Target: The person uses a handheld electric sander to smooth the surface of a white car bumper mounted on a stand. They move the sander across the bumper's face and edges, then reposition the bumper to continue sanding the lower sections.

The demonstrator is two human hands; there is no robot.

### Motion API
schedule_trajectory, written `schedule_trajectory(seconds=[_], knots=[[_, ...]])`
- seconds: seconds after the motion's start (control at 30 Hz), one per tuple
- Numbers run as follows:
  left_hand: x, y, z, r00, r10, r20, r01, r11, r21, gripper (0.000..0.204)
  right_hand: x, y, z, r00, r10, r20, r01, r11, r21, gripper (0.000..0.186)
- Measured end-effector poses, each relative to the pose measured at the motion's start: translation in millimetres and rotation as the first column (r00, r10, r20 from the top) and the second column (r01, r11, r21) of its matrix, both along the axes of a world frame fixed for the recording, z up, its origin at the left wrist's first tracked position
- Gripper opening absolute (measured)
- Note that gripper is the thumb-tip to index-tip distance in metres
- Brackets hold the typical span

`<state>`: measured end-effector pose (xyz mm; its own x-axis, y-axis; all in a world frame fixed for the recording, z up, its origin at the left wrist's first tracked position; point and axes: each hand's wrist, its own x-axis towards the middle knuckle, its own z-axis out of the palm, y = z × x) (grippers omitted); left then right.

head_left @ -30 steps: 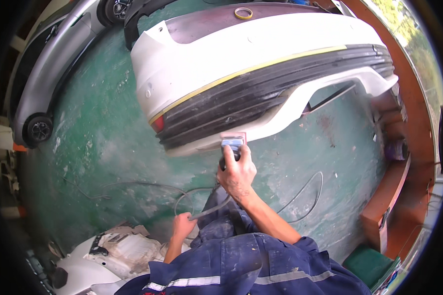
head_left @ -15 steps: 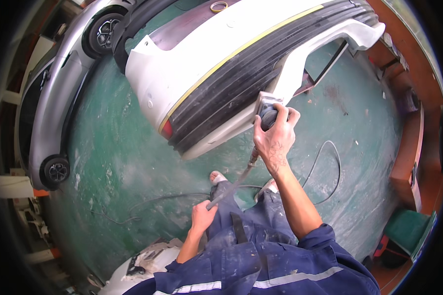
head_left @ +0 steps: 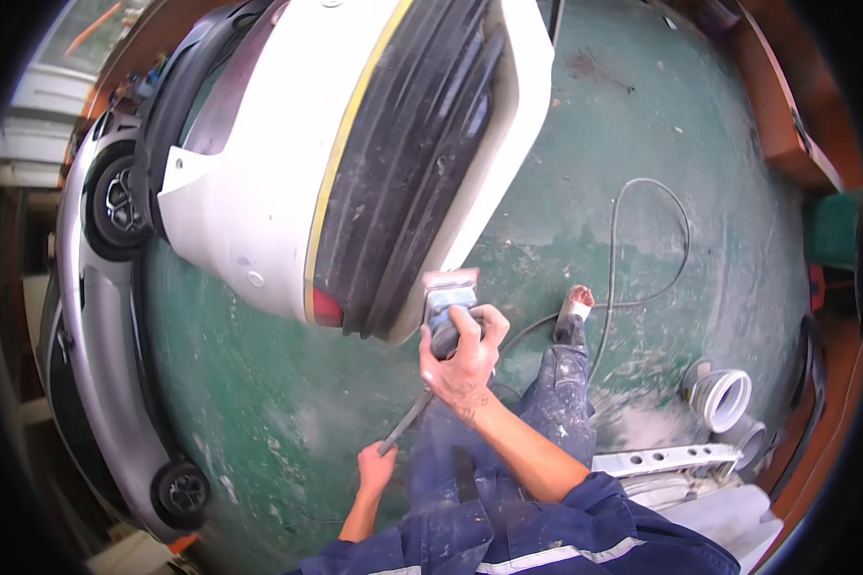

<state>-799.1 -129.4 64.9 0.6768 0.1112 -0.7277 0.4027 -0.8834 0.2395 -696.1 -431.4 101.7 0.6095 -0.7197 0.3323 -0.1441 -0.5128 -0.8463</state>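
Observation:
My right hand (head_left: 465,356) grips a pneumatic sander (head_left: 448,321) from above, fingers wrapped round its dark head. The sander's rectangular pad lies against or close to the lower white edge of a car bumper (head_left: 259,201), near its corner; contact is hard to make out. That bumper is white with a ribbed black lower section (head_left: 393,182), a yellow tape line (head_left: 340,153) between them and a red reflector (head_left: 327,309) at the corner. Lower left, my left hand (head_left: 376,467) is closed round the grey air hose (head_left: 408,422) that runs up to the sander.
A silver car (head_left: 115,355) stands along the left. The hose loops over the green floor (head_left: 585,144) at right. White buckets (head_left: 719,398) and a pale perforated bar (head_left: 666,460) lie at lower right, near other light-coloured parts. Orange-brown boards (head_left: 786,105) line the right side.
The sander in my right hand has moved along the bumper's lower edge toward its near corner. My view has turned and shifted; my left hand still holds the hose.

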Motion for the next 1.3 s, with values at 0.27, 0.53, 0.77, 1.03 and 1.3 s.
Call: schedule_trajectory(seconds=[0.27, 0.53, 0.77, 1.03, 1.3], knots=[[131, 36, 18, 0.839, -0.368, 0.400, 0.467, 0.866, -0.181, 0.056, 8, -30, -7, 0.983, 0.005, 0.185, -0.050, 0.969, 0.241, 0.059], [408, -182, 142, -0.037, -0.328, 0.944, 0.675, 0.688, 0.266, 0.071, 73, -180, 19, 0.972, -0.037, 0.233, -0.002, 0.986, 0.164, 0.054], [491, -203, 152, 0.120, -0.362, 0.924, 0.633, 0.745, 0.210, 0.073, 29, -78, 13, 0.975, 0.005, 0.221, -0.069, 0.957, 0.282, 0.059], [495, -203, 150, 0.283, -0.314, 0.906, 0.536, 0.836, 0.122, 0.075, 57, -140, 28, 0.961, 0.005, 0.277, -0.072, 0.970, 0.232, 0.053], [490, -213, 151, 0.288, -0.283, 0.915, 0.517, 0.850, 0.101, 0.073, 94, -201, 56, 0.969, -0.031, 0.245, -0.056, 0.938, 0.341, 0.057]])
